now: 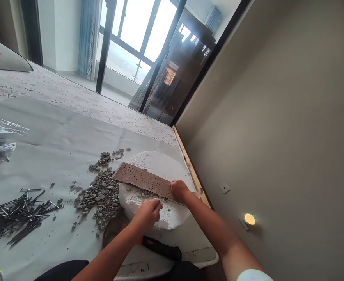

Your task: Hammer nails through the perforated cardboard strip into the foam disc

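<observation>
A short white sleeve (254, 275) on the right, edge curved; black clothing (63, 271) below; forearms (122, 245) and fingers (156, 205) bare.

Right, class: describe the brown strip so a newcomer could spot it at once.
Start at the plain wall filling the right side, then look left to the rounded white slab. A flat brown strip runs across that slab. Unlike the grey rubble and dark nails further left, it is one long piece covered in small dark dots.
</observation>
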`<state>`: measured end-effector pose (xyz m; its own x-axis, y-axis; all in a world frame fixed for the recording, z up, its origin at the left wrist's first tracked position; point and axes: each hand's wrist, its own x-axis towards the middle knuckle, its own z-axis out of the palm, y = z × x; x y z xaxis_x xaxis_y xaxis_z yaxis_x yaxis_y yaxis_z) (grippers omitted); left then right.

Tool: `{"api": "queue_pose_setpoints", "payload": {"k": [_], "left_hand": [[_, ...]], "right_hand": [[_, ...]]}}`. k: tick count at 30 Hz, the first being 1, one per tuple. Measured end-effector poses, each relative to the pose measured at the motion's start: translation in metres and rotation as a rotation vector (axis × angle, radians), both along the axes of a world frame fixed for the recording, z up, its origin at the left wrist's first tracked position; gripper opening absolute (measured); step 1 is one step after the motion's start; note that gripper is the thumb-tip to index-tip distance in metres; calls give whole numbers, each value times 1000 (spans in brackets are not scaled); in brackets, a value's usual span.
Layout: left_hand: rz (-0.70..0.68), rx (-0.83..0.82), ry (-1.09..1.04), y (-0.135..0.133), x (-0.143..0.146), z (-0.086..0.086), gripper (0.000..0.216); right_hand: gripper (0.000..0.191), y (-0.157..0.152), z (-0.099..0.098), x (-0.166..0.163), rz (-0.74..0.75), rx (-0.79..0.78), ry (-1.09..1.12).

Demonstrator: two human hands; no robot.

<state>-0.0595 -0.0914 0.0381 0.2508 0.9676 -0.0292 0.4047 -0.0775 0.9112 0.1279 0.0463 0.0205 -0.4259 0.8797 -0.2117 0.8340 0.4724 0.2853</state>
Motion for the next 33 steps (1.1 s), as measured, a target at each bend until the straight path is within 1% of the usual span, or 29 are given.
{"api": "queue_pose_setpoints", "payload": {"k": [5,9,13,20,22,24,27,29,30,31,32,33], "left_hand": [[4,-16,-11,-2,0,1,28],[13,-17,-28,-3,0,0,26],[18,-33,-56,-2,0,-1,26],[30,-15,-62,0,2,-4,27],[24,-23,-75,1,2,-7,27],[30,-33,-102,2,2,-9,28],[110,5,-159,4,-1,-9,30],[203,58,-208,6,-4,-6,32],[234,69,-247,7,-4,-4,32],[236,55,-307,7,-5,-3,31],[207,9,-388,6,-4,-2,31],[153,-66,-481,5,-3,-2,30]], "right_hand": [[19,7,4,2,-32,9,40],[21,14,5,6,-121,43,161],[23,20,8,12,-220,35,292],[13,25,19,13,-345,-83,519],[10,27,28,11,-396,-138,595],[9,26,43,10,-425,-199,678],[11,16,70,5,-392,-312,795],[12,-2,85,-2,-337,-411,854],[12,-14,89,-6,-306,-465,872],[12,-28,91,-11,-264,-526,886],[13,-43,91,-16,-172,-629,892],[12,-57,89,-21,-88,-675,872]]}}
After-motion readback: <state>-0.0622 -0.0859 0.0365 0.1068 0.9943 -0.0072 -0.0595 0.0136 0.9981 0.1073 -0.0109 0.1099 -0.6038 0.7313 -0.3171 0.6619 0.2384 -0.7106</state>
